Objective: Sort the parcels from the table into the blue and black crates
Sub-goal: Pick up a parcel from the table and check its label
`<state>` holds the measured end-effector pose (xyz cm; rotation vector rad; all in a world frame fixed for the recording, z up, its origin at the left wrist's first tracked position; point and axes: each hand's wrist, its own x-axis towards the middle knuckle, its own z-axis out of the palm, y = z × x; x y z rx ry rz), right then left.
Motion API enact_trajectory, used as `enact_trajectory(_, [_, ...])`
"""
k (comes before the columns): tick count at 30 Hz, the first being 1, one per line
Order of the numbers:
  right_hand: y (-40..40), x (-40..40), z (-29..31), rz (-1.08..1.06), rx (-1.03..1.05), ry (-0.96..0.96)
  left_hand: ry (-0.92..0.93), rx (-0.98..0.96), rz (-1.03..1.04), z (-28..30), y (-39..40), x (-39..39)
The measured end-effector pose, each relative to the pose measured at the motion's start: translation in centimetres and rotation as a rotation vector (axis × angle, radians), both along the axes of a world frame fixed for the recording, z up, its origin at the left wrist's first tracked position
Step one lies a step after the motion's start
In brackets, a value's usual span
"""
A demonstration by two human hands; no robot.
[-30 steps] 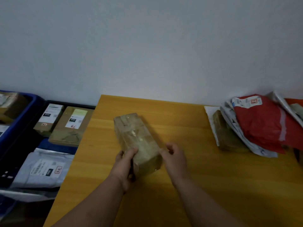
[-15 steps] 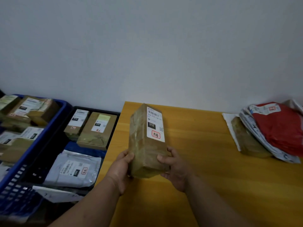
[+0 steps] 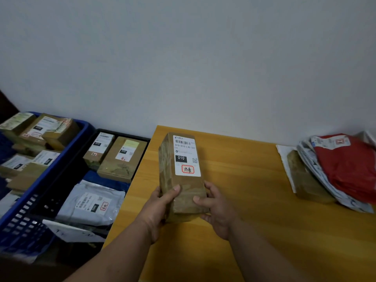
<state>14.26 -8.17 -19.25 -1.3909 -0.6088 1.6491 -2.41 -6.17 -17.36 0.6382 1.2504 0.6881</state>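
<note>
Both hands, left hand (image 3: 160, 206) and right hand (image 3: 215, 208), are gripping the cardboard parcel (image 3: 181, 192) label-up over the bench (image 3: 244, 180), apparently to read it.

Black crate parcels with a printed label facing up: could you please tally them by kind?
Brown cardboard boxes: 2
Grey mailer bags: 1
Total: 3

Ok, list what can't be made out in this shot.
Head view only:
- Small print on the held box's label: too small, apart from "010".
- Brown box at the right: mostly buried under the mailer pile.
- Blue crate: cut off by the left edge.
- Black crate's near end: hidden by the table and the left hand.
</note>
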Motion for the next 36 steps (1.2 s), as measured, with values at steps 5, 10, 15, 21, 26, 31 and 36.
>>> enact_trajectory(5, [-0.6,1.5,-0.3,0.036,-0.005,-0.018,0.015,-0.022,0.065,-0.4,-1.0,1.4])
enact_trajectory(10, [-0.7,1.0,-0.6,0.109,-0.029,-0.028,0.02,-0.041,0.146,-0.8,-2.2,0.9])
enact_trajectory(15, [-0.5,-2.0,-0.9,0.163,-0.059,-0.057,0.0,-0.055,0.205,-1.5,-2.9,-2.2])
enact_trajectory(21, [0.6,-8.8,-0.6,0.241,-0.043,-0.122,-0.03,-0.06,0.28,-2.6,-2.9,-9.2])
enact_trajectory(26, [1.0,-17.5,-0.4,0.3,-0.049,-0.09,-0.017,-0.068,0.283,-3.5,-2.5,-18.3])
enact_trajectory(31, [1.8,-27.0,-1.4,0.366,-0.058,-0.1,0.0,-0.093,0.336,-4.2,-2.5,-27.9])
enact_trajectory(36, [2.4,-32.7,-2.0,0.416,-0.109,-0.144,-0.015,-0.14,0.372,-5.2,-2.7,-33.8])
